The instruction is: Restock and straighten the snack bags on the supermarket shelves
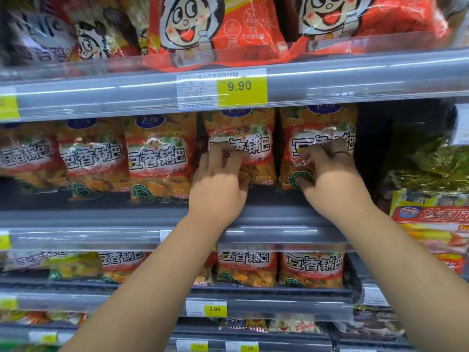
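Orange snack bags with white labels stand in a row on the middle shelf (152, 217). My left hand (218, 181) has its curled fingers on the front of one orange bag (243, 128) and grips it. My right hand (330, 174) grips the neighbouring orange bag (317, 123) at the right end of the row, fingers bent over its label. Three more bags of the same kind (157, 158) stand upright to the left. Both forearms reach up from below.
Large red cartoon-face bags (215, 29) fill the shelf above, behind a 9.90 price tag (241, 90). More orange bags (312, 268) stand on the shelf below. Green-gold bags (431, 158) and a dark gap (370, 148) lie to the right.
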